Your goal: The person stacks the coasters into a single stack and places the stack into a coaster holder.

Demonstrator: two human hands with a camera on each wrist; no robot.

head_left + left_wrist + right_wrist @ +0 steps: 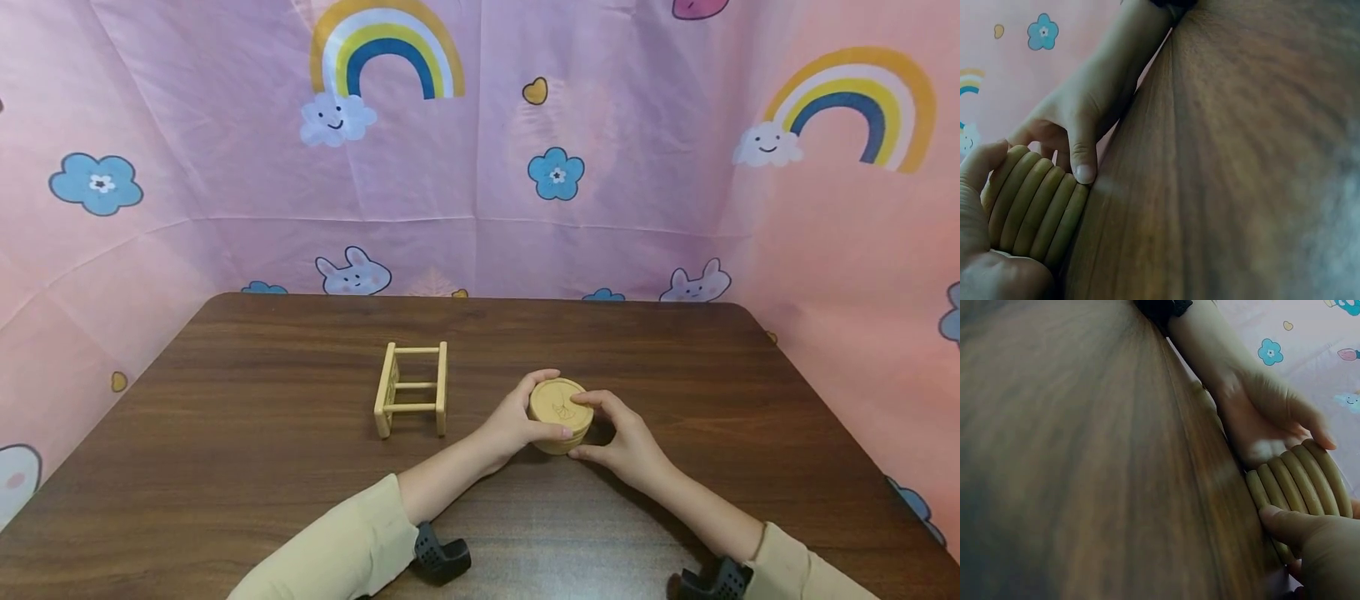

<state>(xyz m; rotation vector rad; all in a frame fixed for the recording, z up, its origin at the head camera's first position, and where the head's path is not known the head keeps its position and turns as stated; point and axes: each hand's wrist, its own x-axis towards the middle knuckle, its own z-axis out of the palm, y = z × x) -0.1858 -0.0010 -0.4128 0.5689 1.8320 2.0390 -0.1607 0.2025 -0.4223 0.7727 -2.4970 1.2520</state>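
Observation:
A stack of several round wooden coasters (561, 403) stands on the brown table, with a faint engraved drawing on the top one. My left hand (517, 423) grips the stack from its left side, the thumb lying across the near upper edge and the fingers around the far side. From the right, my right hand (630, 446) holds the same stack, one finger on the top coaster and the thumb low by the table. In the left wrist view the coasters (1032, 203) show their rounded edges, slightly out of line. The far-side fingertips are partly hidden.
A small light-wood rack (442, 392) with crossbars stands on the table to the left of the hands. The wooden table (247, 400) reaches back to a pink patterned cloth (480, 183) hanging behind and at both sides. Each wrist wears a black device (442, 557).

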